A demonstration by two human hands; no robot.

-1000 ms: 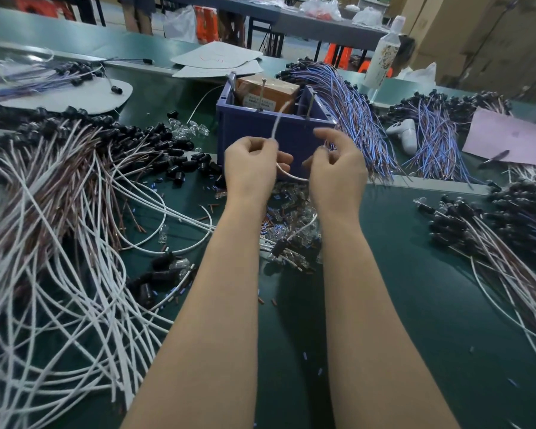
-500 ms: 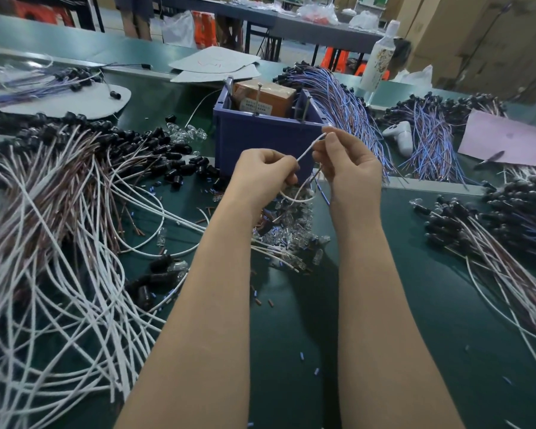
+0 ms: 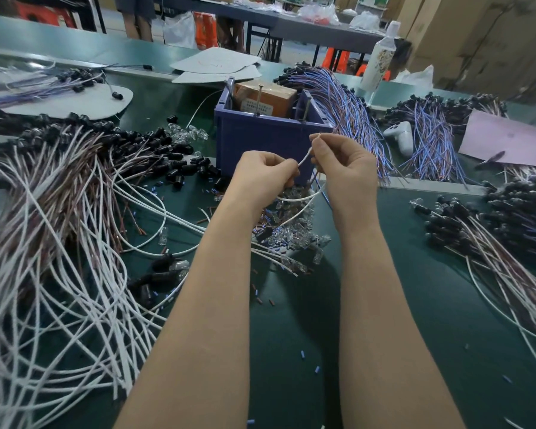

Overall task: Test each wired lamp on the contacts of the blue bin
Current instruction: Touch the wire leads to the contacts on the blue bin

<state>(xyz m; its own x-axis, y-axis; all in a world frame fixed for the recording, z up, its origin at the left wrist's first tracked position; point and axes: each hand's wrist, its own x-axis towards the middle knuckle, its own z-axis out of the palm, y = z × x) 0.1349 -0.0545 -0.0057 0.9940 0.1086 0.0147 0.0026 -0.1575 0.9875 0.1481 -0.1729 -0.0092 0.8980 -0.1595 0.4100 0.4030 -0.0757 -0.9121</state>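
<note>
left hand point(image 3: 263, 174): held up before the blue bin point(image 3: 260, 140), fingers curled, pinching the white lamp wire point(image 3: 304, 157) | right hand point(image 3: 347, 168): just beside it, fingers pinching the wire's upper end | both forearms above the table point(image 3: 415, 305)

the white wire point(image 3: 304, 158) is partly hidden within the left hand point(image 3: 262, 176); the box label point(image 3: 256, 105) cannot be read.

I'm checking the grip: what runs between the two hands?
In the head view, a stretch of white wire spans from the left hand up to the right hand.
</note>
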